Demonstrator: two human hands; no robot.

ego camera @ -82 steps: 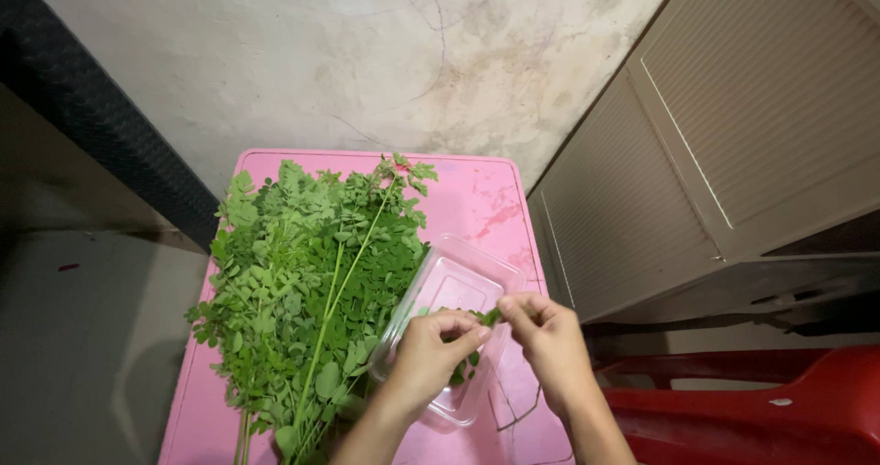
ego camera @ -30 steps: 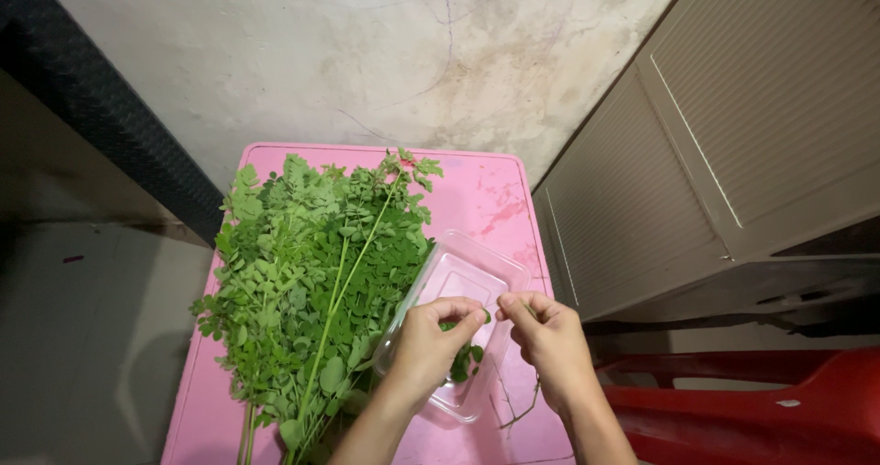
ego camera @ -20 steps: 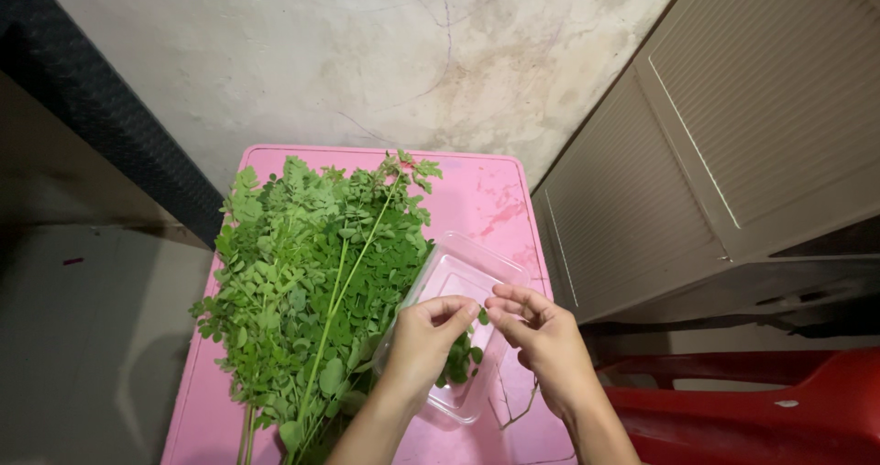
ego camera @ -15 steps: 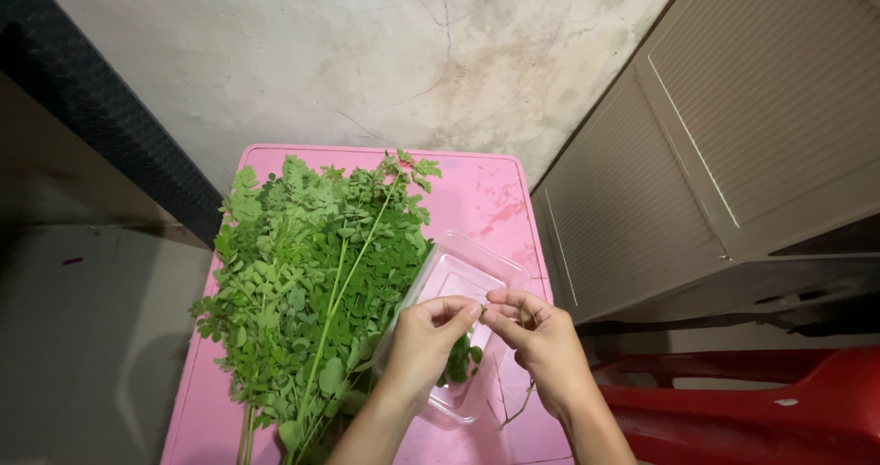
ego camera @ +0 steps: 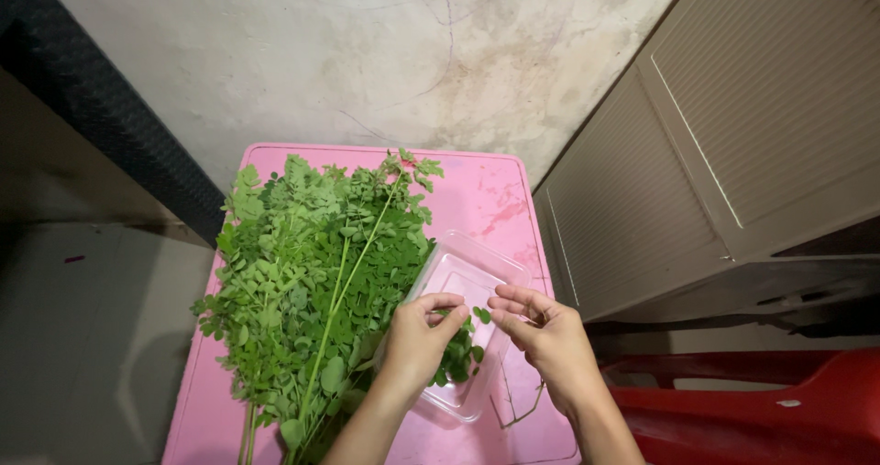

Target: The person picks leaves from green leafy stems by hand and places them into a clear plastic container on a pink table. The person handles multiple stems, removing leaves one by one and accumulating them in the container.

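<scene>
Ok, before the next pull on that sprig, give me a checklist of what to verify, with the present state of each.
1. Left hand has the small leafy sprig pinched: ok.
2. Right hand fingertips at the sprig's other end: cannot tell if they grip it, too small to see.
3. Both hands above the clear plastic container, so leaves fall inside: ok.
4. Picked leaves lie in the container: ok, a few.
5. Container rests flat on the pink tabletop: not ok, its left edge rides up on the leafy bundle.
6. Bare twig lies outside the container: ok.
</scene>
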